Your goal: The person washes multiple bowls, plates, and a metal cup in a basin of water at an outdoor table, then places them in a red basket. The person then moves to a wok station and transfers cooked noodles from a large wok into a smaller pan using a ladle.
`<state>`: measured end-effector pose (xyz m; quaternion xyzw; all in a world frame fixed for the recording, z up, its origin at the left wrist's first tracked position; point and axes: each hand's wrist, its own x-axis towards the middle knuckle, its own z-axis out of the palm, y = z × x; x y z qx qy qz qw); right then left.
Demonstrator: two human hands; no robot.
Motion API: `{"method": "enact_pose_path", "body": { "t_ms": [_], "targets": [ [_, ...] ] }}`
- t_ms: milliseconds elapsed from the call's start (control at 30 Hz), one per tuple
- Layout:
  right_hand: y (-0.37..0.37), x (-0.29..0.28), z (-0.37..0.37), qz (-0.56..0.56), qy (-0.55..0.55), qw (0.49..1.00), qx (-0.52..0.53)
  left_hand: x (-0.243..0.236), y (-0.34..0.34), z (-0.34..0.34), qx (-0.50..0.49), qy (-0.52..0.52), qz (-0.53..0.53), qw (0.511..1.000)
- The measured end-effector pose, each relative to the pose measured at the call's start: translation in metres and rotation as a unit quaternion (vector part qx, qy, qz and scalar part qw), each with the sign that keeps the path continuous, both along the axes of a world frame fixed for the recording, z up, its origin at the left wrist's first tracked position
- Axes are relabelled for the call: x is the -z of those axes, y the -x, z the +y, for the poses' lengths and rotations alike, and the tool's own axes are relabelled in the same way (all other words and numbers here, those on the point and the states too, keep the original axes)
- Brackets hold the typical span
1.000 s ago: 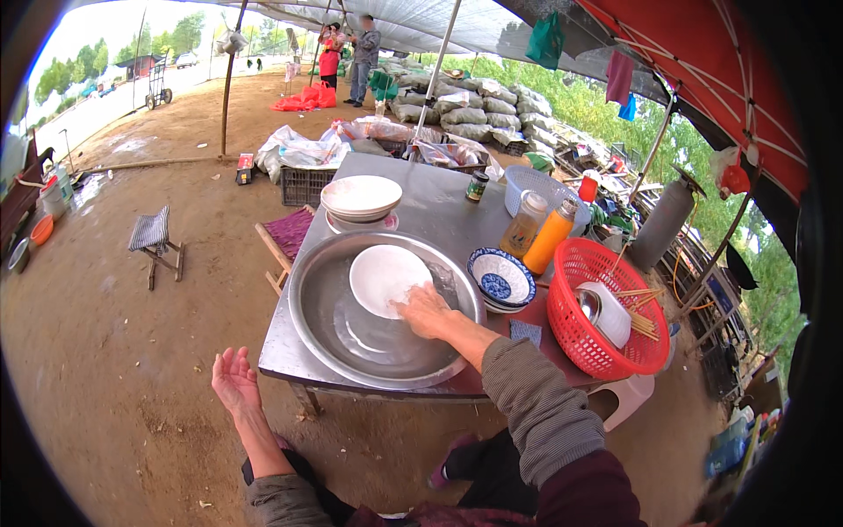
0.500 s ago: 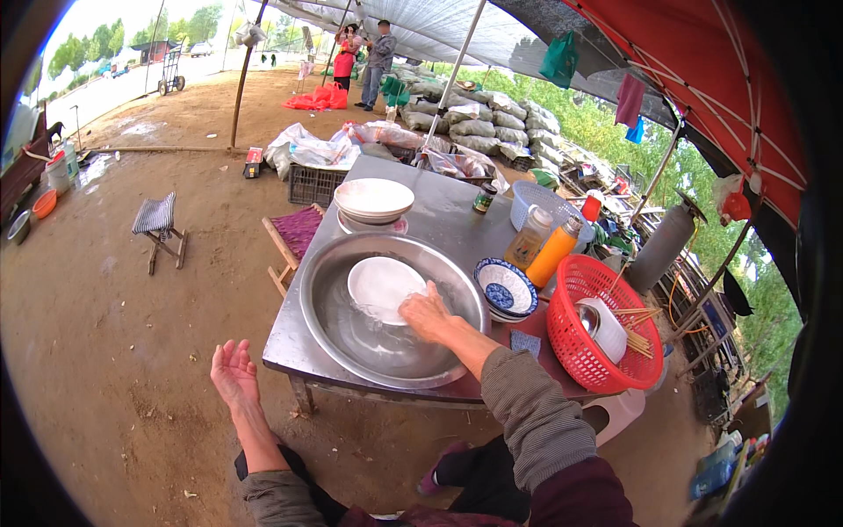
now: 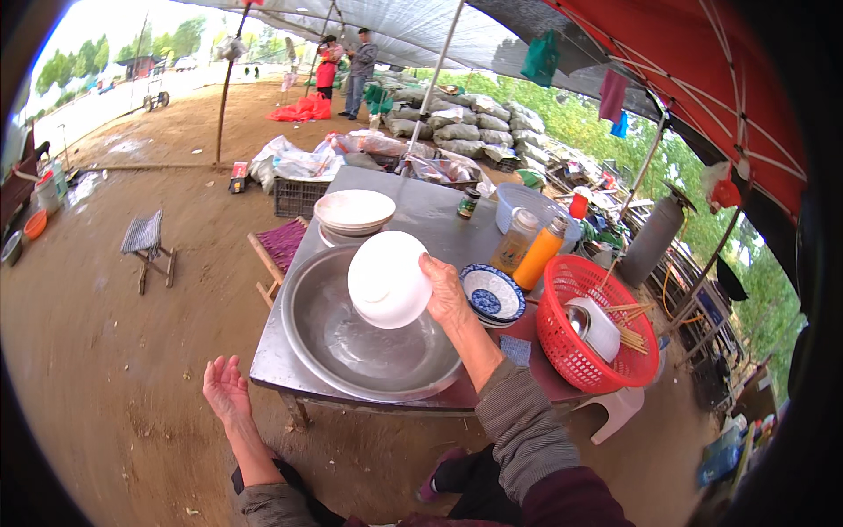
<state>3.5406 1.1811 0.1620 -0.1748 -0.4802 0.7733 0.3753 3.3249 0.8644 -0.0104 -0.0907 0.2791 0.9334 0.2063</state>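
A white bowl (image 3: 386,279) is held up over the large steel basin (image 3: 303,351), tipped so its underside shows. My right hand (image 3: 448,294) grips it by its right rim. Shallow water seems to lie in the basin. My left hand (image 3: 228,391) hangs in the air left of the table, palm up, fingers apart, touching nothing. Behind the basin is a stack of white plates (image 3: 355,211). Several blue-and-white bowls (image 3: 493,293) stand nested to the right of my right hand, with a grey-blue cloth (image 3: 515,350) beside them.
A red plastic basket (image 3: 562,338) with chopsticks, a ladle and a white container stands on the table's right. Behind it are an orange bottle (image 3: 540,253), a clear jar (image 3: 514,241) and a pale blue basket (image 3: 527,198). A folding stool (image 3: 145,241) stands left; two people are far back.
My right hand has lifted the white bowl up out of the basin and tilted it. My left hand stays nearly where it was, empty. The view has shifted slightly.
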Motion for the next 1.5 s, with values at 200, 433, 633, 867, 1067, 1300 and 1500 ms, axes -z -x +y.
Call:
{"method": "enact_pose_path", "body": {
  "t_ms": [200,433,633,867,1067,1300,1500],
  "targets": [
    [-0.070,-0.032,0.041,0.130,-0.002,0.989,0.068,0.012,0.004,0.008,0.016,-0.009,0.027,0.999],
    [-0.241,-0.067,0.138,0.197,-0.069,0.865,0.457,0.023,0.011,0.010,0.024,-0.018,0.039,0.999],
    [-0.339,-0.019,0.187,0.134,0.042,0.762,0.633,0.027,0.014,0.012,0.008,-0.004,0.023,1.000],
    [-0.355,-0.010,0.196,-0.267,0.000,0.729,0.630,0.024,0.014,0.016,-0.004,0.006,0.033,0.999],
    [-0.279,-0.045,0.131,-0.476,-0.469,0.487,0.562,0.021,0.011,0.015,0.008,-0.015,0.030,0.999],
    [-0.165,0.012,0.080,-0.634,-0.582,0.506,-0.052,0.016,0.008,0.013,0.021,-0.026,0.031,0.999],
    [-0.156,0.012,0.091,-0.632,-0.596,0.495,-0.007,0.013,0.006,0.009,0.013,-0.028,0.029,0.999]
  ]
}}
